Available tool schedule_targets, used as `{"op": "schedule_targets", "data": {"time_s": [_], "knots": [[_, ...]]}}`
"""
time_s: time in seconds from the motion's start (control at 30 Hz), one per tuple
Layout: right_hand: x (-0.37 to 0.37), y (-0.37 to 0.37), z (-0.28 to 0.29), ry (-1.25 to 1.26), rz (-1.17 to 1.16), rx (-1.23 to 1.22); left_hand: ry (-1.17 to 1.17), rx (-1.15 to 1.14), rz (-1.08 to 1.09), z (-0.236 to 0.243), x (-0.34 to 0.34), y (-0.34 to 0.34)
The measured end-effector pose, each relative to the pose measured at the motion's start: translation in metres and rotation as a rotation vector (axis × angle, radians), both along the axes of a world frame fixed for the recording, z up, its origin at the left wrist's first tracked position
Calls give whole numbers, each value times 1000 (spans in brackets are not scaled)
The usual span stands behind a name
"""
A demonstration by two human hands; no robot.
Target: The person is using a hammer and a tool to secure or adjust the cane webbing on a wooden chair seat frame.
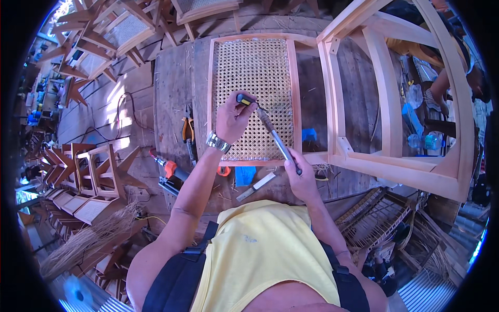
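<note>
My left hand (231, 124), with a metal watch on its wrist, pinches a short tool with a black and yellow handle (246, 100). The rest of that tool is hidden. My right hand (301, 181) is closed on the lower end of a silver metal rod-like tool (280, 142), whose upper part is brown and worn; its exact kind I cannot tell. The rod slants up toward the left fingertips. Both tools are above a woven cane panel (254, 70) set in a pale wooden frame (297, 93), part of a chair lying on the bench.
The joined chair frame (387, 93) rises at the right. Pliers (187, 130), an orange and black power tool (175, 170), a blue piece (245, 176) and a flat pale strip (256, 186) lie about the panel. Stacked chairs (99, 177) stand left; another person's arm (442, 86) shows far right.
</note>
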State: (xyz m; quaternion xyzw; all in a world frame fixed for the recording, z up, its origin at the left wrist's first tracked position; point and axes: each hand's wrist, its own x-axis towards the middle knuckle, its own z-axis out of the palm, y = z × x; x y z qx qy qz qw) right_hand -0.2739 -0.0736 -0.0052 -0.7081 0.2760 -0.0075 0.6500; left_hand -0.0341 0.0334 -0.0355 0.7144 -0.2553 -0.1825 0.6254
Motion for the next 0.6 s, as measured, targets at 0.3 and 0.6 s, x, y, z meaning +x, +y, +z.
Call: {"op": "schedule_targets", "data": {"time_s": [0.3,0.6], "knots": [[2,-4,7,-27,-46,-28,-8,-175,91,5,16,-11],[23,-15,15,26,113,-63,-331,32,3,11,19,-20]]}}
